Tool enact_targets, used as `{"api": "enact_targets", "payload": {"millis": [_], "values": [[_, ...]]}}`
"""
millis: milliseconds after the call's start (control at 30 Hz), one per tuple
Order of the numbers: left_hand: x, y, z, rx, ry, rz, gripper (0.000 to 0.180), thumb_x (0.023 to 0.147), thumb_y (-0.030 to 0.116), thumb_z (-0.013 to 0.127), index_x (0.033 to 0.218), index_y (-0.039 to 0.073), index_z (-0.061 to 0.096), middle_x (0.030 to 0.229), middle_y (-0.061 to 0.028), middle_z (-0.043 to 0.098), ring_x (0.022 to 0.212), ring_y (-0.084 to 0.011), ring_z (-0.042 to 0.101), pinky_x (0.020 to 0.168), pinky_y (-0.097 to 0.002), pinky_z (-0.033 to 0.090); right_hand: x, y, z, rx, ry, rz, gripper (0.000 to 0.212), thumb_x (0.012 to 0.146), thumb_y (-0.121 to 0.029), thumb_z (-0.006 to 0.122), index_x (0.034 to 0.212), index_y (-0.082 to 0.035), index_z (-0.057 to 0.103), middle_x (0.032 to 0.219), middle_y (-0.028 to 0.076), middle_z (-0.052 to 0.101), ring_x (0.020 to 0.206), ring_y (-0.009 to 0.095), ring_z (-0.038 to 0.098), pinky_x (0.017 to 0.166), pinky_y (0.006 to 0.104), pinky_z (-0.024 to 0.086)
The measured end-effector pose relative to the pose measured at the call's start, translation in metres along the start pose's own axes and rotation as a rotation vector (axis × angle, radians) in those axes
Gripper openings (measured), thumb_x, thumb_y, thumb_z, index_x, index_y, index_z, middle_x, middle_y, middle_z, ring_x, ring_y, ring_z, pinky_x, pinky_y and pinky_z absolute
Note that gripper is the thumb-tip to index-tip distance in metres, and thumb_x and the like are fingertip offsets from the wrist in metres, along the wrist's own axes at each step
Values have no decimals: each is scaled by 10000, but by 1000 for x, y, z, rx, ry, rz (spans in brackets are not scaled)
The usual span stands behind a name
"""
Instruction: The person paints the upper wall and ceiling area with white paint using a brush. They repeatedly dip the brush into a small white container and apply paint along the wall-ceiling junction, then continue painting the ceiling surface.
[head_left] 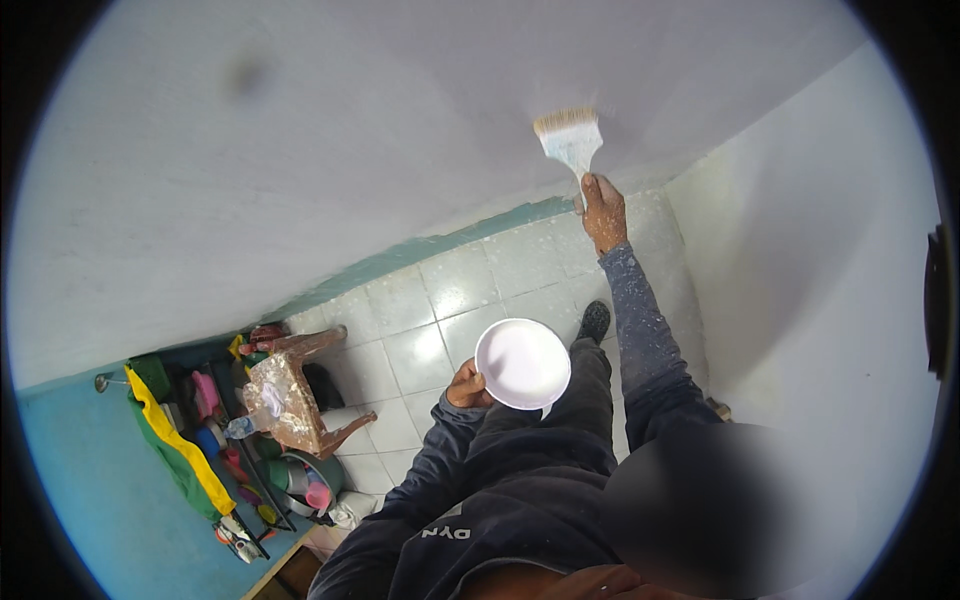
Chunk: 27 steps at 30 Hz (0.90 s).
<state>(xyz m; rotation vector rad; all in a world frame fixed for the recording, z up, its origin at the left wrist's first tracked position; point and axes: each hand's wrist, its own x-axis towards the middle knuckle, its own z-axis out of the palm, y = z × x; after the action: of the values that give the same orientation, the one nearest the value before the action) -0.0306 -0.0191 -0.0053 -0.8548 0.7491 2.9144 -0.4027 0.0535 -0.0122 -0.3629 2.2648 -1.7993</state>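
Noted wide white paintbrush with tan bristles outermost, gripped in right hand; round white tub (pale paint inside) held in left hand.

The wide head view looks down from close above the torso, facing wall and tiled floor.

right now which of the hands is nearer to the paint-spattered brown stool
Left. The left hand, holding a round white container, is right of the stool; the right hand, holding a wide white paintbrush, is farther right, higher in the picture.
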Motion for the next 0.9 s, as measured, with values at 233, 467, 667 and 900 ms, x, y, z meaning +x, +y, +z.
{"api": "enact_targets", "payload": {"millis": [233,467,667,900], "values": [[5,-2,-4,16,-29,6,932,753,398,834,1437,-31,368,1325,-200,538,1222,-349,548,1015,-492,463,-5,9,-16,-61,-135,101,632,970,-620,485,953,-13,657,614,1,514,484,77,377,428,251,287],[3,-2,-2,-18,-44,-24,910,766,380,823,1429,-48,369,1319,-204,537,1204,-351,559,1011,-489,467,-23,-121,-39,190,-88,8,504,1011,-508,498,1038,-27,644,640,-23,510,481,45,359,429,215,267],[0,-3,1,-57,-22,18,868,785,344,801,1426,-56,372,1324,-206,534,1207,-357,556,1017,-489,462,0,-56,-16,158,-77,2,475,1004,-490,519,1043,-32,636,663,-23,523,479,46,375,428,217,275],[3,-5,1,17,7,62,932,762,438,822,1420,-52,379,1313,-202,546,1181,-342,577,996,-475,481,-6,27,-8,89,-167,335,596,936,-609,562,926,-20,656,606,-14,510,421,62,352,383,247,261]]}}
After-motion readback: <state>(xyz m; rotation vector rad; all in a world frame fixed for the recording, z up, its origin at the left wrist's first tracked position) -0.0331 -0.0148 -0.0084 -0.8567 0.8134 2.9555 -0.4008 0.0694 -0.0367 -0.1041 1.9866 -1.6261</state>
